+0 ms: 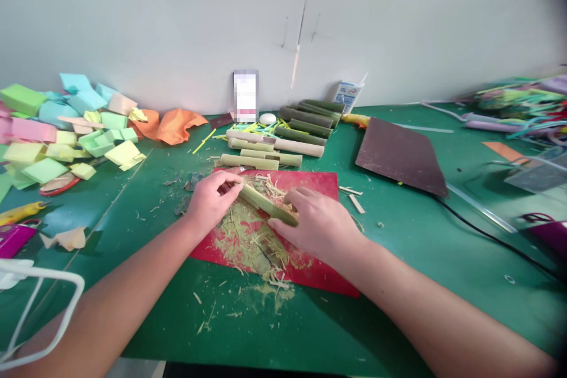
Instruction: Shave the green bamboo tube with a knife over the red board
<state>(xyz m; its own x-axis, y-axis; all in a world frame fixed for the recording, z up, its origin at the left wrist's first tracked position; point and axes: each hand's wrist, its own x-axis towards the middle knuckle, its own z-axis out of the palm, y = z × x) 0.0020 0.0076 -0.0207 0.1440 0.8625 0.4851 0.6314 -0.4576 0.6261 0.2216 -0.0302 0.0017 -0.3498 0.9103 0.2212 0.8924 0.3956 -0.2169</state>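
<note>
Between my two hands is a light green bamboo tube [261, 202] with a notch cut in its side, tilted over a red mat [325, 274]. The fingers of my left hand [216, 196] pinch its far left end. My right hand [316, 221] grips the near right end, thumb in front and fingers behind. Pale shavings and dust [234, 242] cover much of the mat below. Just past the mat lie more notched bamboo tubes [250, 161], and behind them a row of darker green tubes [305, 120].
Folded coloured paper boxes [66, 136] and orange paper [179, 126] crowd the left. A phone [245, 94] leans against the wall beside a drink carton [348, 94]. To the right are a brown board [401, 153], a black cable [487, 227] and coloured strips [518, 100]. A white wire frame [73, 301] stands front left.
</note>
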